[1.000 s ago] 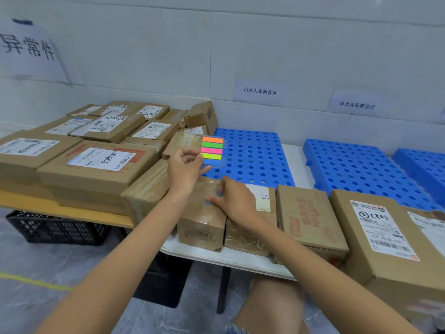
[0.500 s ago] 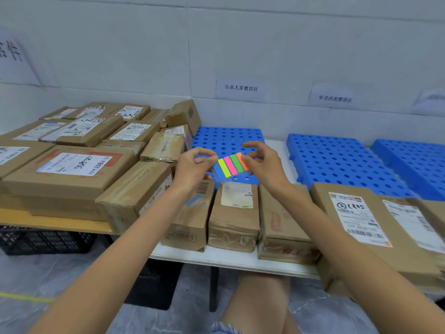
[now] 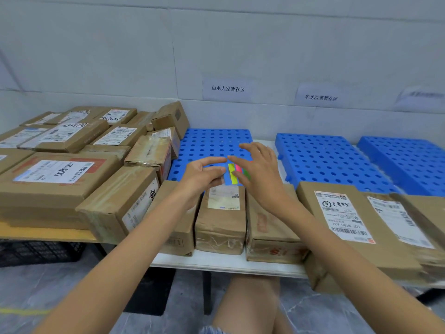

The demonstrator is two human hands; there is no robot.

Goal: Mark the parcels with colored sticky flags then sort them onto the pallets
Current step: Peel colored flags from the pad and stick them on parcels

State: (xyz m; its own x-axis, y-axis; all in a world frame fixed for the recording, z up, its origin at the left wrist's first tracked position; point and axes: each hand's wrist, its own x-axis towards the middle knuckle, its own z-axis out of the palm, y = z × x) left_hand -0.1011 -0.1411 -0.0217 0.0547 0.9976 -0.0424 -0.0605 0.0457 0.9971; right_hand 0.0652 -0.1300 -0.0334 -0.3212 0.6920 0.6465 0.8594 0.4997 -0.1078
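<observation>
My left hand (image 3: 203, 175) pinches the left edge of a sticky flag pad (image 3: 231, 174) with blue, yellow, pink and green strips, held above the near edge of the left blue pallet (image 3: 212, 144). My right hand (image 3: 261, 173) covers the pad's right side with its fingers spread and nearly straight, and its thumb touches the coloured strips. Below the hands, a row of brown parcels stands along the table's front: a small box (image 3: 179, 227), a labelled parcel (image 3: 221, 220), another parcel (image 3: 269, 227) and a large labelled box (image 3: 346, 213). Two more blue pallets (image 3: 325, 160) (image 3: 407, 160) lie to the right.
A pile of several brown parcels (image 3: 55, 182) fills the wooden table on the left. The white table edge (image 3: 216, 264) runs in front of me. A black crate (image 3: 36, 251) sits on the floor below. Paper signs (image 3: 227, 89) hang on the wall behind the pallets.
My right hand left the parcel top and rose to the pad. The left hand turned the pad so its strips run upright. The right fingers have since spread out over the strips.
</observation>
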